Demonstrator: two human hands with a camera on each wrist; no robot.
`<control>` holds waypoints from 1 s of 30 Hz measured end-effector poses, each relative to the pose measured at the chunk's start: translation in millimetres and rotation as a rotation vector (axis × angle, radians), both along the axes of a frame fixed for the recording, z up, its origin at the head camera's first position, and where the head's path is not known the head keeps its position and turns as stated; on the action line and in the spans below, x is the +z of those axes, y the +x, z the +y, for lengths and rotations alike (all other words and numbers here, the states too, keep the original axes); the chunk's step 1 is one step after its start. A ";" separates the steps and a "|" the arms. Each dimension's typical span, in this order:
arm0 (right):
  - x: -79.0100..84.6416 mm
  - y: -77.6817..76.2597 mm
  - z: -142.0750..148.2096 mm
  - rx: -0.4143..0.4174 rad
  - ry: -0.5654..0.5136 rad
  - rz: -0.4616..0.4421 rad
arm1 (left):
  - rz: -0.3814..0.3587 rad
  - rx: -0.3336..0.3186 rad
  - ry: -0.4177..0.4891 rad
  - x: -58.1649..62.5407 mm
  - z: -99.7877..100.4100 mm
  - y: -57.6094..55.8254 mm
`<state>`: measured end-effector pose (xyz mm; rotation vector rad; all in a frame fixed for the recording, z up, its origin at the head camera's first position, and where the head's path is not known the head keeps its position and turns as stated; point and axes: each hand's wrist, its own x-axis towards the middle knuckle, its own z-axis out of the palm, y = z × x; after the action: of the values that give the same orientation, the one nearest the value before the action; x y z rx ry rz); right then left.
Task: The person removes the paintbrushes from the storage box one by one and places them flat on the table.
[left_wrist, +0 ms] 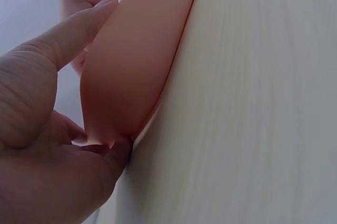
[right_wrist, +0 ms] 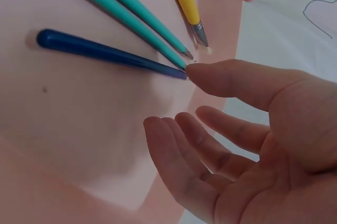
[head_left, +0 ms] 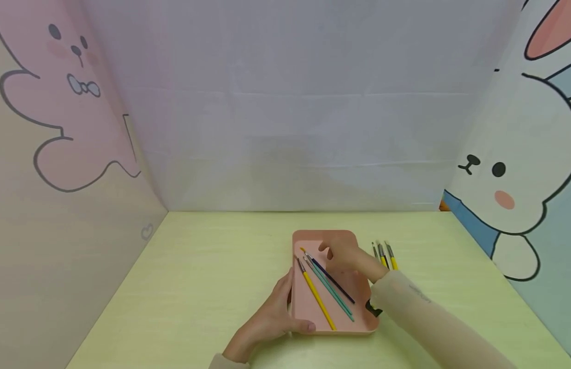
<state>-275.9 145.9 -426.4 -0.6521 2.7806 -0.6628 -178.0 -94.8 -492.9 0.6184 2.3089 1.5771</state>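
Note:
A pink tray (head_left: 324,234) lies on the table. My left hand (head_left: 276,312) grips its near left corner, thumb over the rim; in the left wrist view the fingers reach under the tray's edge (left_wrist: 131,50). Inside the tray lie a yellow paintbrush (head_left: 318,298), two teal paintbrushes (head_left: 333,293) and a dark blue paintbrush (head_left: 333,281), slanting side by side. Over the tray's right part hovers my right hand (head_left: 344,257), fingers apart and holding nothing. Its thumb is close to the ferrule end of the dark blue paintbrush (right_wrist: 110,55) in the right wrist view.
Several more paintbrushes (head_left: 392,257), some with yellow handles, lie on the table just right of the tray, partly behind my right forearm. The pale yellow table (head_left: 211,266) meets a white back wall (head_left: 285,154) and side walls with cartoon animals.

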 end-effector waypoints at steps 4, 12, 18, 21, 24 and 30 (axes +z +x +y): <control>-1.5 1.2 -0.2 -0.007 -0.031 -0.080 | 0.003 0.001 -0.007 0.8 -0.3 0.2; -2.3 2.2 -5.1 -0.024 0.003 -0.099 | -0.017 -0.002 0.001 0.8 -0.5 0.0; -3.1 1.7 -8.3 -0.063 0.034 -0.122 | -0.010 -0.010 0.000 0.6 0.6 -0.5; -2.8 0.8 -9.0 -0.075 0.039 -0.135 | -0.011 -0.012 0.000 0.3 1.1 -0.2; -3.4 -0.8 -9.6 -0.079 0.048 -0.138 | -0.011 -0.008 -0.004 0.9 1.3 0.2; -9.0 -4.3 -11.7 -0.088 0.060 -0.136 | -0.002 -0.004 -0.010 0.8 0.4 0.5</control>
<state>-280.2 134.2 -435.4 -0.4571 2.7039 -0.6137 -177.5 -94.4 -492.2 0.6185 2.3107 1.5626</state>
